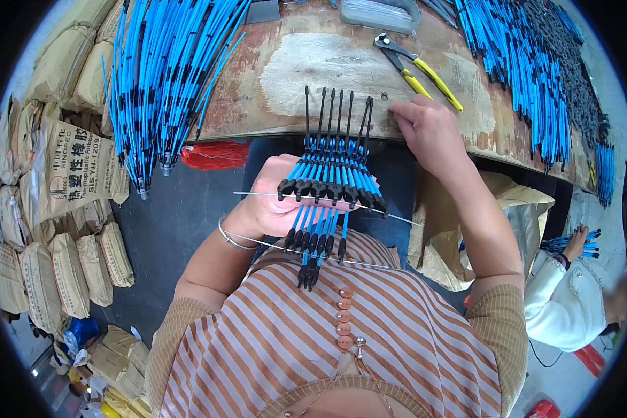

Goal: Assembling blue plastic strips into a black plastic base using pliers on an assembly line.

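Note:
My left hand (pixel 275 191) is wrapped round a fan-shaped bundle of blue rods (pixel 324 169) with black end fittings, held in front of my body. A thin metal rod (pixel 404 219) runs crosswise through the row of black fittings, and a second thin rod (pixel 366 264) crosses lower down. Several thin black stems (pixel 332 111) stick up from the bundle's far end. On the table's near edge rests my right hand (pixel 428 129), thumb and forefinger drawn together; whatever they hold, if anything, is hidden. Just past its fingertips lies a tiny dark ring (pixel 384 96).
Yellow-handled pliers (pixel 419 70) lie on the worn wooden table (pixel 313 63), near a clear plastic tray (pixel 381 14). Blue rods pile up at left (pixel 164 70) and right (pixel 515 70). Paper sacks (pixel 70 272) line the left. Another person's hand (pixel 576 244) holds rods at far right.

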Available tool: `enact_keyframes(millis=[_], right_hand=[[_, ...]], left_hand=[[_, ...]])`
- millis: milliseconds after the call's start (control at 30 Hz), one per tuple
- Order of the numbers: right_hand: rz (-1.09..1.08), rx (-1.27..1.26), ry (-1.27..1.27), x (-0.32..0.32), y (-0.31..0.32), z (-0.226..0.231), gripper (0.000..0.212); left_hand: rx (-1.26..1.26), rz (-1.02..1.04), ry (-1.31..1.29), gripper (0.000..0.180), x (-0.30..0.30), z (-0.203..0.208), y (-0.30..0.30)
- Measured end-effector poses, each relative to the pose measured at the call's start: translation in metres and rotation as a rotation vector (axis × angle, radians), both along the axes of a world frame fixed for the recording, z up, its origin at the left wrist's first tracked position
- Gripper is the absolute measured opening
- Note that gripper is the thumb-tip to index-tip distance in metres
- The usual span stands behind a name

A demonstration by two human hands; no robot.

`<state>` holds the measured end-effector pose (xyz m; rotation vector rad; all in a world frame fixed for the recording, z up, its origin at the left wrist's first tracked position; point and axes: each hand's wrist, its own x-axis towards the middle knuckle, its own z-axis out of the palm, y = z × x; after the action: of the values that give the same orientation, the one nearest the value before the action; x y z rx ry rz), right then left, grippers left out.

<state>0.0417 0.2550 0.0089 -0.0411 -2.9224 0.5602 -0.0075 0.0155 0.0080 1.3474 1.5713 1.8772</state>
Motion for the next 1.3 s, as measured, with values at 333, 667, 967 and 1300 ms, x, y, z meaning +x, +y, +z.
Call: enact_keyframes(millis=[333,667,967,1300], right_hand=[[0.014,-0.016,0.006,-0.003,-0.004,-0.001,0.016],[0.013,-0.004,0.003,-0.001,-0.002,-0.001,0.017],[0.007,0.054,-0.029,-0.005,-0.005,0.000,0.016],[0.091,0.040,0.097,-0.016,0.001,-0.010,0.013]], left_hand=[[-0.004,-0.026,-0.033,0.013,0.001,-0.010,-0.003],[0.040,-0.007,0.103,0.016,0.000,-0.008,-0.001],[-0.035,0.034,-0.311,0.018,0.012,-0.012,0.000],[0.041,0.008,0.088,0.016,0.004,-0.007,0.000]])
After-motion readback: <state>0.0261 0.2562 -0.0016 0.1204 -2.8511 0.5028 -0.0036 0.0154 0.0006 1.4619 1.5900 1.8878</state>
